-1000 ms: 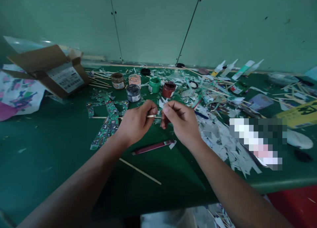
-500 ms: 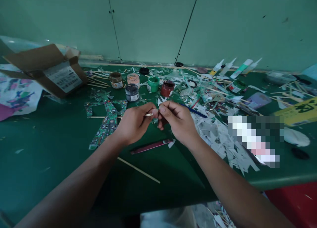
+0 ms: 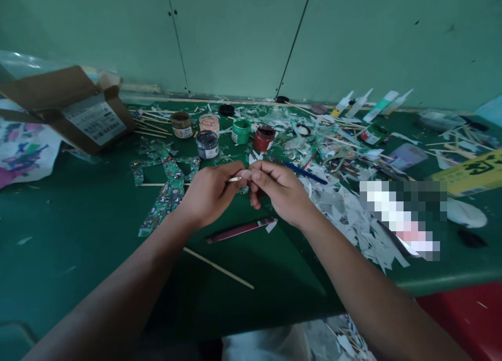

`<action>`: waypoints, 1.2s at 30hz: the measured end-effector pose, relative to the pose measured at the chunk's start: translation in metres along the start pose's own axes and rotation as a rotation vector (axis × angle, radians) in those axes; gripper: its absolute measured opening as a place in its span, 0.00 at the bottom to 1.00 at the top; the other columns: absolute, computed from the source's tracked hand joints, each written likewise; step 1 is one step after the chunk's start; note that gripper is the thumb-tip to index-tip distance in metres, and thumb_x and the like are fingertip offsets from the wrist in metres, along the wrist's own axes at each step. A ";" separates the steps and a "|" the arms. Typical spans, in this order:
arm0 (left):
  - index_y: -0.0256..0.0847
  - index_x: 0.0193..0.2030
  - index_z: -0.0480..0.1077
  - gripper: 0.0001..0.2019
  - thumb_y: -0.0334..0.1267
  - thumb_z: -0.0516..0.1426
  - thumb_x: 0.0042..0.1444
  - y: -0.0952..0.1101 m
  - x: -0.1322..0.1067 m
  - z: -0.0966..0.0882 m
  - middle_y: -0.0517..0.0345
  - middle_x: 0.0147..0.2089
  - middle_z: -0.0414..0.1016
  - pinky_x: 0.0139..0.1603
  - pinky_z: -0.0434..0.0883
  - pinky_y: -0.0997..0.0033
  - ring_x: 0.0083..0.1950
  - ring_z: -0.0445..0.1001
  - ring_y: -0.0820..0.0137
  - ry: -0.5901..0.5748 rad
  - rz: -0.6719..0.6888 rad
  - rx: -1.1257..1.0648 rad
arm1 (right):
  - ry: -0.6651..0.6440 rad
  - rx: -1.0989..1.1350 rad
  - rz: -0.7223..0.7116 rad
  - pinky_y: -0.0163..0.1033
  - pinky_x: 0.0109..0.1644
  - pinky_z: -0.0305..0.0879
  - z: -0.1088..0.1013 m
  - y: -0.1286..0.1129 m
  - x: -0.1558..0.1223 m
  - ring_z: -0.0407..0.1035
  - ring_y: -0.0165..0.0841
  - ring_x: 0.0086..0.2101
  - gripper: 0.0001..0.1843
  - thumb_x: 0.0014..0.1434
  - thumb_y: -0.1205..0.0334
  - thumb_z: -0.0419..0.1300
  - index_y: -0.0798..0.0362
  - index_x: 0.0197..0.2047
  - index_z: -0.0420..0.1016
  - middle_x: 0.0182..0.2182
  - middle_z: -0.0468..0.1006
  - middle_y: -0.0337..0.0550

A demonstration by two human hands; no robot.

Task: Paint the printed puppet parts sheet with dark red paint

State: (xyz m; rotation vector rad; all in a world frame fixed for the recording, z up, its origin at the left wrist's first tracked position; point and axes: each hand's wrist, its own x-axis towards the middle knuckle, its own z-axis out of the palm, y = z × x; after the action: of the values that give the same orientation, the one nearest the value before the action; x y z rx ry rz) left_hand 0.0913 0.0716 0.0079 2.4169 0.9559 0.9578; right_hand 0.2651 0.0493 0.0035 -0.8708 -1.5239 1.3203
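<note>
My left hand (image 3: 209, 193) is closed around a thin wooden stick (image 3: 234, 179), whose pale end pokes out between thumb and fingers. Fingertip to fingertip with it, my right hand (image 3: 280, 191) is closed in a pinch; whatever lies in that pinch is too small and covered to make out. To the left, partly behind my left hand and wrist, lies a flat figure (image 3: 171, 175) of green, circuit-patterned pieces with a stick across it. Below my hands rest a slim dark-red tool (image 3: 239, 230) with a white scrap at its tip and a loose wooden stick (image 3: 219, 268).
Open paint jars, including green (image 3: 240, 131) and dark red (image 3: 264, 138), stand beyond my hands. White paper scraps (image 3: 349, 220) are heaped at right, near a blue pen-like tool (image 3: 306, 173). A cardboard box (image 3: 94, 120) stands at left; glue bottles (image 3: 380, 105) are at back right.
Both hands stay together in nearly the same pose, with the stick still in the left. The whole view has shifted slightly; nothing on the table has visibly moved.
</note>
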 end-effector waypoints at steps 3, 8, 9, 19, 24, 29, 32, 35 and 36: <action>0.40 0.30 0.63 0.15 0.43 0.46 0.67 0.000 0.000 -0.001 0.60 0.24 0.67 0.26 0.60 0.74 0.25 0.66 0.74 -0.029 0.000 -0.003 | 0.057 0.060 -0.012 0.31 0.24 0.65 0.002 0.000 0.000 0.66 0.23 0.19 0.17 0.61 0.47 0.58 0.51 0.29 0.66 0.22 0.66 0.32; 0.40 0.30 0.63 0.16 0.44 0.45 0.67 0.003 0.000 -0.002 0.60 0.23 0.65 0.25 0.59 0.74 0.24 0.64 0.74 -0.037 -0.002 -0.006 | 0.084 0.059 0.014 0.31 0.25 0.67 0.004 -0.002 0.000 0.70 0.23 0.21 0.18 0.60 0.46 0.59 0.52 0.31 0.67 0.24 0.68 0.32; 0.40 0.29 0.63 0.16 0.44 0.45 0.67 0.003 0.000 -0.002 0.61 0.23 0.65 0.25 0.59 0.74 0.24 0.63 0.74 -0.035 0.000 -0.007 | 0.076 0.058 0.013 0.31 0.26 0.67 0.004 -0.002 0.000 0.71 0.24 0.21 0.18 0.59 0.45 0.59 0.52 0.31 0.67 0.24 0.68 0.32; 0.40 0.29 0.63 0.14 0.41 0.47 0.66 0.002 0.001 -0.002 0.61 0.24 0.67 0.25 0.59 0.75 0.24 0.65 0.75 -0.080 0.024 -0.014 | -0.034 0.014 -0.008 0.34 0.30 0.66 -0.005 -0.003 0.000 0.68 0.25 0.23 0.16 0.62 0.47 0.57 0.52 0.33 0.71 0.22 0.69 0.34; 0.39 0.30 0.64 0.14 0.40 0.48 0.66 0.005 0.002 -0.003 0.62 0.23 0.67 0.25 0.59 0.76 0.24 0.65 0.76 -0.111 0.036 -0.034 | -0.099 0.046 0.025 0.33 0.32 0.65 -0.015 -0.002 0.000 0.68 0.25 0.26 0.15 0.63 0.49 0.57 0.51 0.31 0.71 0.24 0.69 0.35; 0.39 0.30 0.65 0.13 0.38 0.49 0.66 0.007 0.004 -0.005 0.63 0.23 0.67 0.25 0.58 0.77 0.23 0.64 0.77 -0.136 0.040 -0.045 | -0.116 0.234 0.127 0.33 0.34 0.66 -0.016 -0.003 0.001 0.67 0.26 0.26 0.15 0.61 0.50 0.60 0.51 0.29 0.72 0.23 0.67 0.34; 0.39 0.31 0.65 0.14 0.39 0.48 0.67 0.007 0.003 -0.005 0.62 0.25 0.69 0.26 0.59 0.77 0.24 0.66 0.77 -0.116 0.047 -0.076 | -0.082 0.345 0.186 0.34 0.33 0.68 -0.012 -0.004 0.001 0.67 0.26 0.25 0.15 0.59 0.51 0.62 0.52 0.27 0.70 0.23 0.64 0.33; 0.38 0.31 0.66 0.14 0.38 0.47 0.67 0.008 0.003 -0.004 0.62 0.26 0.70 0.27 0.60 0.78 0.26 0.67 0.77 -0.107 0.058 -0.113 | -0.063 0.351 0.186 0.33 0.32 0.68 -0.009 -0.005 0.001 0.67 0.25 0.24 0.16 0.59 0.51 0.62 0.53 0.26 0.70 0.22 0.65 0.34; 0.38 0.31 0.66 0.14 0.38 0.47 0.67 0.008 0.003 -0.004 0.62 0.26 0.70 0.27 0.60 0.77 0.26 0.67 0.77 -0.109 0.055 -0.114 | -0.064 0.341 0.177 0.33 0.32 0.68 -0.009 -0.004 0.001 0.68 0.25 0.24 0.16 0.59 0.51 0.62 0.53 0.26 0.71 0.23 0.65 0.34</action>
State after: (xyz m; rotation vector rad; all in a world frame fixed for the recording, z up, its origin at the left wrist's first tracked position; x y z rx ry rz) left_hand 0.0934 0.0686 0.0162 2.3838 0.7789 0.8649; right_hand 0.2730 0.0523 0.0080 -0.7612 -1.2392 1.6918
